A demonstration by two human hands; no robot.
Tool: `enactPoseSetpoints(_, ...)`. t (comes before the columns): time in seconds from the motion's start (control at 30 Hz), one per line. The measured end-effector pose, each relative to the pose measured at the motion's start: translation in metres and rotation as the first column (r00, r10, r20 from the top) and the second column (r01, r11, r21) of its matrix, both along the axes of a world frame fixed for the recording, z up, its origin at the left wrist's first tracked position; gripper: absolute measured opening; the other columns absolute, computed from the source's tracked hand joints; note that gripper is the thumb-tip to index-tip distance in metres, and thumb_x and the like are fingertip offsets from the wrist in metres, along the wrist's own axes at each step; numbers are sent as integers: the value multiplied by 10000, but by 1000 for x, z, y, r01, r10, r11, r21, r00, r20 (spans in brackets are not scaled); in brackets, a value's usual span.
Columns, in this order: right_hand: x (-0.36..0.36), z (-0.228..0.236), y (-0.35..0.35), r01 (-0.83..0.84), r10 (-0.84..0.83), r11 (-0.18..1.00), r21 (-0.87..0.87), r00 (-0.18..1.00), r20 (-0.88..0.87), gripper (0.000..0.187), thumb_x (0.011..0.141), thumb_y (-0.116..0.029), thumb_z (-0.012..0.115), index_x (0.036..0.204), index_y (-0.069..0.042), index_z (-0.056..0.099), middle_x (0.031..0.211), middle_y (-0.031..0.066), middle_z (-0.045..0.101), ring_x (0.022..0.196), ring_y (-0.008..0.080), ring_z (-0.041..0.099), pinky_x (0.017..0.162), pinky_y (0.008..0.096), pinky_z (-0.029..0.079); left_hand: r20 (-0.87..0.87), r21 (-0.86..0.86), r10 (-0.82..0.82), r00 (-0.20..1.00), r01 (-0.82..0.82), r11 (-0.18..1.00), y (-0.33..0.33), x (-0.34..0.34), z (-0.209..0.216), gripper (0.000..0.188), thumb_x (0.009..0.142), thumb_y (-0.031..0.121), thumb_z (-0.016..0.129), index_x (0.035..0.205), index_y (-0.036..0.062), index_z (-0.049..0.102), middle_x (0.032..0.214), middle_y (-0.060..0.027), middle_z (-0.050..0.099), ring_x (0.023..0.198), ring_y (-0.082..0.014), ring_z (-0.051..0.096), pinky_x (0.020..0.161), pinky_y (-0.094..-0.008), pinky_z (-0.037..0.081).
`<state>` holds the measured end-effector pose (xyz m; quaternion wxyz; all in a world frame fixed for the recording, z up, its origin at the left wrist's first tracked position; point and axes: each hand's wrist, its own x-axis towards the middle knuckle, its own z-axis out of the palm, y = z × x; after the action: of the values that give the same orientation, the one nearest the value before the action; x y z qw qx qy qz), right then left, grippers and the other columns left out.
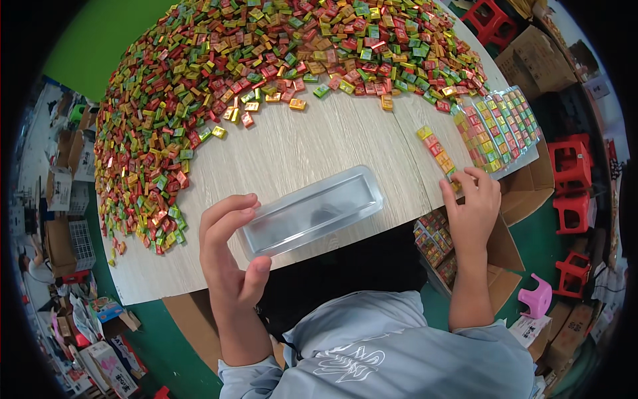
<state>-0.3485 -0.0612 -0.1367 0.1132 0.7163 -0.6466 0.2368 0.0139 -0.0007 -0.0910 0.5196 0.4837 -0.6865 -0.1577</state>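
An unfilled clear plastic tray point(312, 211), long and shallow with rounded corners, lies slantwise near the table's front edge. My left hand point(224, 243) grips its left end, fingers on the far side and thumb on the near side. To the right, a short row of small foil-wrapped candies point(435, 149) in yellow, red and orange rests end to end on the tabletop. My right hand point(475, 203) closes its thumb and fingertips on the row's near end, hiding the last pieces. Beyond that hand stand several clear trays filled with candies point(495, 130).
A large heap of loose wrapped candies point(279, 53) covers the far and left table point(292, 143). An open cardboard box point(505, 256) beside my right arm contains more filled trays point(435, 243). Red stools point(571, 166) and a pink stool point(535, 296) stand on the green floor.
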Motion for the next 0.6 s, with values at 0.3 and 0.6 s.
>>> enactPoseSetpoints(0.3, -8, -4, -16, 111, -110, 992, 53, 994, -6, 190, 960, -239, 743, 992, -63, 678, 978, 84, 643, 960, 313, 630, 840, 435, 508, -58, 37, 23, 998, -21, 999, 5, 10, 0, 576, 1014, 501, 613, 1273, -14, 607, 1254, -235, 639, 1128, -318, 644, 999, -430, 502)
enactPoseSetpoints(0.6, -2, 12, -20, 11, -14, 1000, 25, 994, 104, 160, 997, -177, 684, 1028, -20, 679, 956, 111, 651, 909, 307, 641, 818, 422, 511, 70, -33, 99, 993, -97, 995, -21, 55, 30, 456, 1048, 395, 599, 1177, -38, 660, 1092, -166, 699, 1070, -290, 650, 993, -401, 477)
